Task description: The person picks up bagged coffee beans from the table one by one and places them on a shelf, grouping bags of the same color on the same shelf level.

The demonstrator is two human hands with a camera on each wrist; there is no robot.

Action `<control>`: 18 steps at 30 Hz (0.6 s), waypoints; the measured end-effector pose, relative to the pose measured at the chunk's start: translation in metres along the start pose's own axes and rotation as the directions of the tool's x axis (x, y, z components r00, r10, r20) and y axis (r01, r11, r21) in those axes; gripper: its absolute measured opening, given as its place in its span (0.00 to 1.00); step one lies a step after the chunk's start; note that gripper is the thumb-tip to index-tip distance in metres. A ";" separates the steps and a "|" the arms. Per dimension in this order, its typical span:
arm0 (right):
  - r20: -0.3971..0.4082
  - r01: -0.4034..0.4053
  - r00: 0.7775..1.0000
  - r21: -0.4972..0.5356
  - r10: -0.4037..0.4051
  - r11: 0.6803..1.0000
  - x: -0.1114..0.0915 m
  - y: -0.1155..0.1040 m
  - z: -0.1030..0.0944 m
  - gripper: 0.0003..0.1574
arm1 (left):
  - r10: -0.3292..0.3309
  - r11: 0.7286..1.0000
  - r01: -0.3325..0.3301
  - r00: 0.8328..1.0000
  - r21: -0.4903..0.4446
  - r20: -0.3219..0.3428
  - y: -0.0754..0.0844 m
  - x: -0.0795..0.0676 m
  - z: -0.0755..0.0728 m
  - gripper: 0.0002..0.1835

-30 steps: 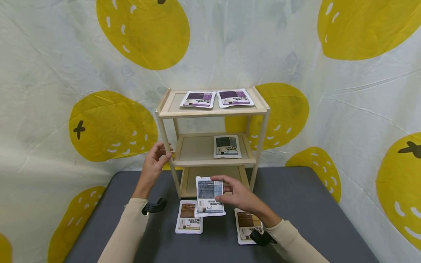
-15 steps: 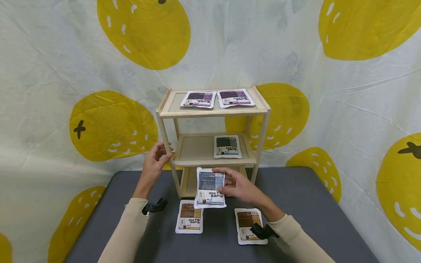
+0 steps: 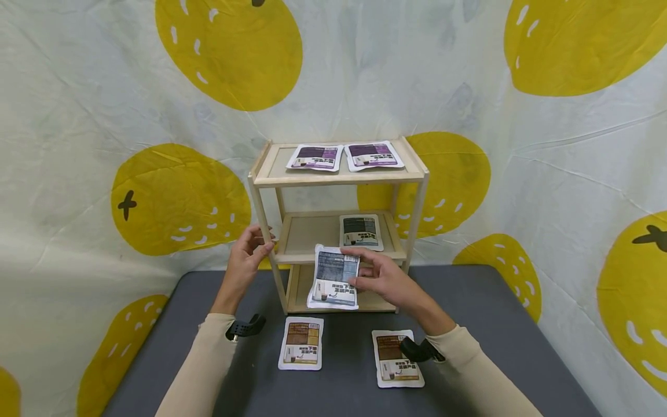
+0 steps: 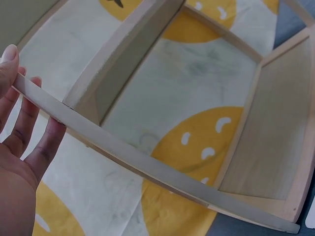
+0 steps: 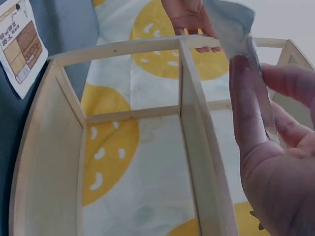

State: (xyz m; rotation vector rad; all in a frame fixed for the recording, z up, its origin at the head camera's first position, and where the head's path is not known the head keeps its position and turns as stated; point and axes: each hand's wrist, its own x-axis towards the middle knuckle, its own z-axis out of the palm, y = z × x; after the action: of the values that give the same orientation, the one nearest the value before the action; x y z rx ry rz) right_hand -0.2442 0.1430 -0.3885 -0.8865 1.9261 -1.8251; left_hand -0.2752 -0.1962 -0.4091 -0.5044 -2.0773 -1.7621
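Note:
My right hand [image 3: 385, 279] pinches a blue-and-white pouch [image 3: 335, 278] by its right edge, thumb in front. The pouch is held up before the wooden shelf rack [image 3: 339, 258], overlapping the middle and bottom tiers in the head view. In the right wrist view the pouch [image 5: 231, 24] shows nearly edge-on between thumb and fingers. My left hand [image 3: 245, 258] grips the rack's front left post at middle-tier height. Seen from the left wrist, thumb and fingers lie on both sides of that post [image 4: 118, 142]. A dark green pouch [image 3: 361, 231] lies on the middle tier's right side.
Two purple pouches [image 3: 315, 157] lie side by side on the top tier. On the dark table [image 3: 469, 313] a brown pouch [image 3: 301, 343] lies before the rack's left part, another brown pouch [image 3: 397, 362] under my right wrist. A patterned cloth [image 3: 68, 174] hangs behind.
My right hand has lifted the blue-and-white pouch up and slightly right, from over the left brown pouch to about the middle tier's edge. The left hand stays on the post.

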 end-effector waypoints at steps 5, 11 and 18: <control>-0.038 -0.004 0.999 -0.013 0.004 1.000 0.007 -0.002 -0.007 0.41 | -0.009 1.000 0.009 1.000 0.004 0.004 0.012 -0.002 0.002 0.19; -0.066 0.008 0.998 0.001 -0.008 1.000 0.015 -0.004 -0.012 0.40 | -0.001 1.000 0.001 1.000 -0.004 0.002 0.005 -0.001 0.001 0.19; -0.057 0.004 0.998 0.028 -0.003 1.000 0.025 -0.009 -0.016 0.41 | 0.027 1.000 -0.027 1.000 -0.006 0.000 -0.005 0.001 -0.001 0.19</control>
State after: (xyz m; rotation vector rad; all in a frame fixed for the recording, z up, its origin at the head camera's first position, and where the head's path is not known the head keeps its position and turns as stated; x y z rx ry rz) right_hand -0.2711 0.1399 -0.3736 -0.8381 1.9294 -1.8939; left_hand -0.2785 -0.1976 -0.4133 -0.5315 -2.0561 -1.7532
